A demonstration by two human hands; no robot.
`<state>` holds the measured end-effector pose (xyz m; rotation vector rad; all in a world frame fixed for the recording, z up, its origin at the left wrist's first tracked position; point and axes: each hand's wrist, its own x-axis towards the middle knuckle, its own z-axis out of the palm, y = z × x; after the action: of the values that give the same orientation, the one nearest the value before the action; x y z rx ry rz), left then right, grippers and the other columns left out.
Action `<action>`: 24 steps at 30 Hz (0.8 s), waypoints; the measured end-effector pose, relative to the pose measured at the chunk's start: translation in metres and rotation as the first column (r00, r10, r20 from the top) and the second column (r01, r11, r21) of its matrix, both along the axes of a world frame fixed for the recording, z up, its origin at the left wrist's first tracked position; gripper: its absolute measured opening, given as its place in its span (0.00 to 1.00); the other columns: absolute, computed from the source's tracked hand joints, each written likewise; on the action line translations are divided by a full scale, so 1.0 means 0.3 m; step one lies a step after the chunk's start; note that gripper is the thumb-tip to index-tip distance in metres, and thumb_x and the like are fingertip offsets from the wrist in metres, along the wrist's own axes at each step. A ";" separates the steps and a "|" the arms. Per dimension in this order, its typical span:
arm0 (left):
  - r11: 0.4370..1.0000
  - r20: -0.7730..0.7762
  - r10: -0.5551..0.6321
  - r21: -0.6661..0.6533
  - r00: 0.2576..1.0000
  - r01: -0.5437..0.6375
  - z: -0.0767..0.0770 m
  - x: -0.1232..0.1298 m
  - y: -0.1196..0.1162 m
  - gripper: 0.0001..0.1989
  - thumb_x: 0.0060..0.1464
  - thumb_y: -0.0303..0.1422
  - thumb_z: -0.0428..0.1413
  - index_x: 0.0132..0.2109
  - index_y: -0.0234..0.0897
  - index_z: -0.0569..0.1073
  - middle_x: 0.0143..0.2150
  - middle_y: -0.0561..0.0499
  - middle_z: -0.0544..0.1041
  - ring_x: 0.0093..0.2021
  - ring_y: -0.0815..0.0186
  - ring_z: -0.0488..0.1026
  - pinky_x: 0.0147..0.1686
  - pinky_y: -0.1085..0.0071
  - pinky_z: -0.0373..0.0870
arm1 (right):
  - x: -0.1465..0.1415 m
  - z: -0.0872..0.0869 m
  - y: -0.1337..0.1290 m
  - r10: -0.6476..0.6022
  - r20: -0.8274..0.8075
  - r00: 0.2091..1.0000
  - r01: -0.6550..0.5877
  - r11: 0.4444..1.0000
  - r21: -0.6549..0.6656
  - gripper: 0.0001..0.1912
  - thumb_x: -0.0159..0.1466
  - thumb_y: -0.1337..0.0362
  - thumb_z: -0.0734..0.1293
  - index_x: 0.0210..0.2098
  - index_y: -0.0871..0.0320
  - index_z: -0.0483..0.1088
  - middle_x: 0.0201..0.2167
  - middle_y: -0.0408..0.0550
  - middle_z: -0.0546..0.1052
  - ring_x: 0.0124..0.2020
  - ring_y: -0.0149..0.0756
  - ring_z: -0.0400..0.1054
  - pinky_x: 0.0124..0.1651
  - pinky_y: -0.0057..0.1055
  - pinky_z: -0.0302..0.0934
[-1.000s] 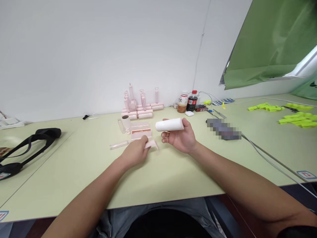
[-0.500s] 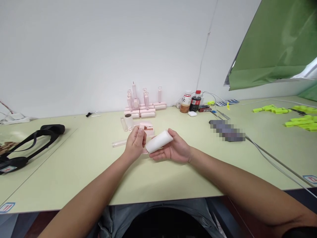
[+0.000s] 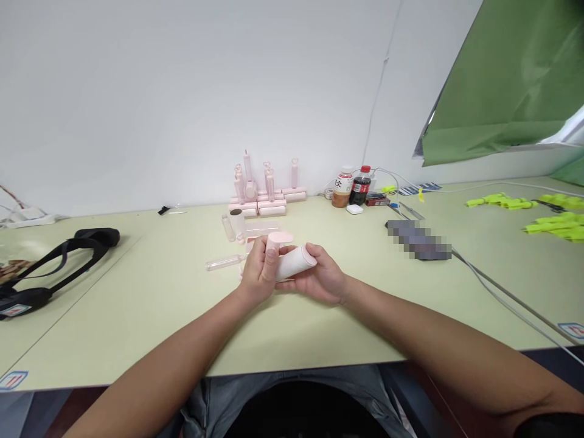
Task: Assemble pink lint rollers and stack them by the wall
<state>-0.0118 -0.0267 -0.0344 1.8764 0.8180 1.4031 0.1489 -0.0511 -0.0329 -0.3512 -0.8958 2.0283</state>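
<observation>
Above the near part of the table, my left hand (image 3: 256,275) is closed round a pink plastic lint roller piece (image 3: 275,239) with a flat, rounded end. A white lint roller refill (image 3: 296,262) lies tilted in my right hand (image 3: 323,277), its far end under my thumb and my fingers beneath. The refill's left end meets my left fingers; whether it touches the pink piece there is hidden. Just beyond my hands lie a clear pink handle tube (image 3: 222,263), a roll with a brown core (image 3: 237,222) and a clear pink cover (image 3: 261,229).
Several pink lint rollers (image 3: 272,208) stand and lie against the wall. Right of them are a juice bottle (image 3: 342,188), a cola bottle (image 3: 360,187) and a white case (image 3: 354,209). A black strap (image 3: 59,261) lies far left, yellow-green bands (image 3: 500,201) far right.
My left hand has moved right with the pink piece, whose flat end now shows above the refill. The refill has come lower and closer to my left hand.
</observation>
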 end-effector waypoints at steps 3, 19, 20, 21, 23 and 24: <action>1.000 0.015 -0.022 -0.004 1.000 0.022 0.003 0.002 -0.006 0.22 0.63 0.52 0.43 0.44 0.39 0.67 0.39 0.46 0.76 0.38 0.62 0.74 0.35 0.67 0.68 | 0.001 0.008 0.000 -0.008 0.027 1.000 0.008 1.000 -0.005 0.26 0.61 0.47 0.64 0.50 0.60 0.68 0.47 0.56 0.76 0.46 0.45 0.72 0.56 0.51 0.60; 1.000 -0.005 -0.025 0.012 1.000 0.025 0.013 0.000 -0.006 0.22 0.64 0.52 0.41 0.43 0.39 0.68 0.38 0.48 0.73 0.39 0.64 0.70 0.39 0.67 0.67 | 0.016 0.058 -0.007 -0.013 0.174 0.985 0.030 0.995 -0.098 0.26 0.67 0.48 0.54 0.49 0.61 0.68 0.40 0.55 0.77 0.41 0.44 0.74 0.48 0.46 0.67; 0.999 -0.006 -0.032 0.016 0.999 0.032 0.013 -0.001 -0.005 0.21 0.64 0.51 0.42 0.43 0.38 0.67 0.38 0.48 0.73 0.39 0.64 0.70 0.39 0.67 0.66 | 0.017 0.059 -0.007 -0.020 0.187 0.982 0.039 0.994 -0.099 0.26 0.67 0.48 0.53 0.49 0.61 0.68 0.40 0.55 0.77 0.40 0.44 0.74 0.47 0.46 0.67; 0.999 -0.010 -0.035 0.022 0.999 0.035 0.013 -0.002 -0.006 0.20 0.65 0.50 0.42 0.43 0.38 0.67 0.38 0.48 0.73 0.39 0.64 0.70 0.39 0.67 0.66 | 0.018 0.059 -0.006 -0.027 0.200 0.979 0.048 0.994 -0.101 0.26 0.67 0.48 0.53 0.49 0.60 0.69 0.40 0.54 0.77 0.40 0.43 0.74 0.47 0.46 0.68; 0.999 -0.032 -0.028 0.029 0.999 0.029 0.014 -0.003 -0.007 0.19 0.65 0.48 0.42 0.44 0.38 0.68 0.38 0.49 0.73 0.38 0.65 0.69 0.38 0.68 0.66 | 0.019 0.059 -0.006 -0.040 0.222 0.974 0.065 0.992 -0.108 0.25 0.67 0.48 0.53 0.48 0.60 0.69 0.41 0.54 0.78 0.39 0.42 0.75 0.47 0.46 0.68; 0.999 -0.045 -0.018 0.030 0.999 0.019 0.015 -0.004 -0.009 0.19 0.65 0.48 0.42 0.44 0.38 0.68 0.38 0.49 0.73 0.37 0.65 0.69 0.37 0.68 0.66 | 0.020 0.059 -0.006 -0.043 0.234 0.971 0.071 0.991 -0.114 0.25 0.67 0.48 0.54 0.48 0.60 0.69 0.41 0.54 0.78 0.38 0.42 0.75 0.48 0.46 0.68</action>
<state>-0.0130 -0.0293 -0.0299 1.9400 0.8033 1.3738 0.1550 -0.0528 -0.0151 -0.6851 -0.8929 2.0210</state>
